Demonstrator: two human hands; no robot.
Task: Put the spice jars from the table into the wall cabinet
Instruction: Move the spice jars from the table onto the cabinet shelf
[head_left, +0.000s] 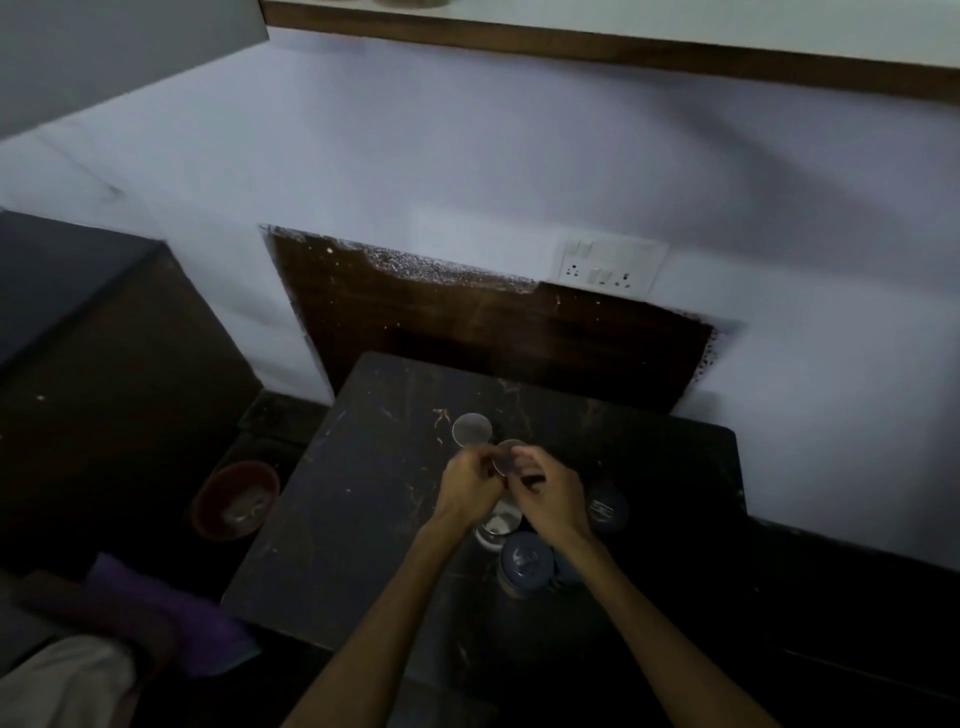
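Dim overall, bluish cast. Brightest area is the pale wall (467, 156); a broad soft diagonal shadow crosses it toward the right. The dark worktop (363, 519) holds little detail. Whole frame soft, slight motion blur; jar lids faintly lit. Wide-angle bending shows at the shelf edge (623, 49) along the top. No glare.

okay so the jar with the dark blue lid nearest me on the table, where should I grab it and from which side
Judging by its pose, take the blue-lidded jar by its round lid rim, coming straight down from above. It stands upright with the lid facing up, and another jar crowds its far left side while the right hand and forearm cross its right, so the sides look cramped.
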